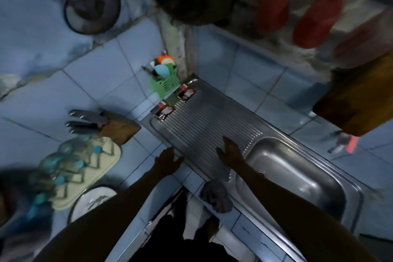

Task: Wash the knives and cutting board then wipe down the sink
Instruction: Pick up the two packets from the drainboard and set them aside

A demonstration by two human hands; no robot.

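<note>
Hands: left hand (169,160) hovers at the near-left edge of the drainboard, fingers spread and relaxed, holding nothing; right hand (230,153) lies over the ribbed drainboard (204,119), fingers straight, also holding nothing.
Sink: steel basin (297,176) sits right of the drainboard, just beside the right forearm.
Knives: several handles stick out of a wooden knife block (119,126) on the tiled counter, left of the drainboard.
Cutting board: brown wooden board (357,95) at the far right edge, above the sink; blurred.
Cloth: grey rag (217,195) bunched on the sink's front rim, between the two forearms.
Corner: green basket (164,84) with sponges stands at the drainboard's far end.
Counter left: cream drying rack (89,164), blurred.
</note>
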